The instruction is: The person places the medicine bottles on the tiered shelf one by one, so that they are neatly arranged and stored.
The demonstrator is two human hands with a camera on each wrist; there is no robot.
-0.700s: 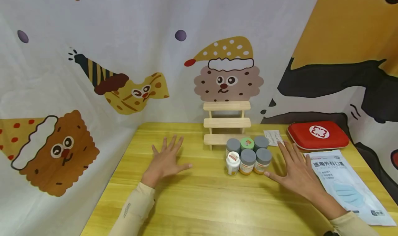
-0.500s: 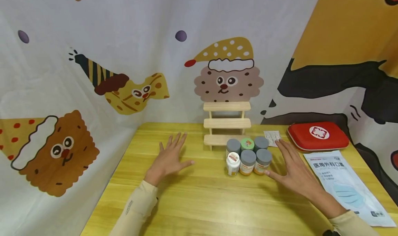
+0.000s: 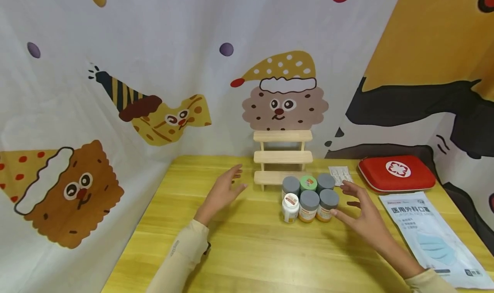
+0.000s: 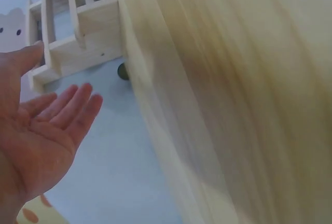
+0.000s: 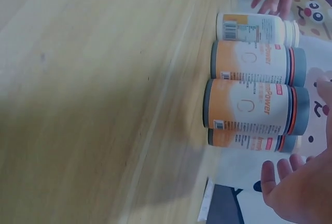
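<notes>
A close cluster of supplement bottles stands upright on the wooden table (image 3: pixel 247 250). Its front row has a small white bottle (image 3: pixel 290 208) and two orange-and-white bottles with grey lids, one in the middle (image 3: pixel 308 207) and one at the right (image 3: pixel 327 206). Behind them are two more grey lids and a green lid (image 3: pixel 308 183). My right hand (image 3: pixel 366 220) hovers beside the right-hand bottle, thumb near its side and fingers loosely bent, holding nothing. Left of a three-tier wooden rack (image 3: pixel 283 157), my left hand (image 3: pixel 221 195) is raised with fingers relaxed and palm bare in the left wrist view.
Behind the bottles, the rack stands against a cartoon-printed cloth (image 3: pixel 173 35). A red first-aid case (image 3: pixel 417 175) lies at the back right, with a face-mask packet (image 3: pixel 420 224) in front of it. A small white printed packet (image 3: pixel 339 174) lies right of the bottles.
Both hands have turned from spread, palms-down poses to loosely bent fingers. My left hand has moved right toward the rack. The camera view has tilted slightly up; the bottles stay put.
</notes>
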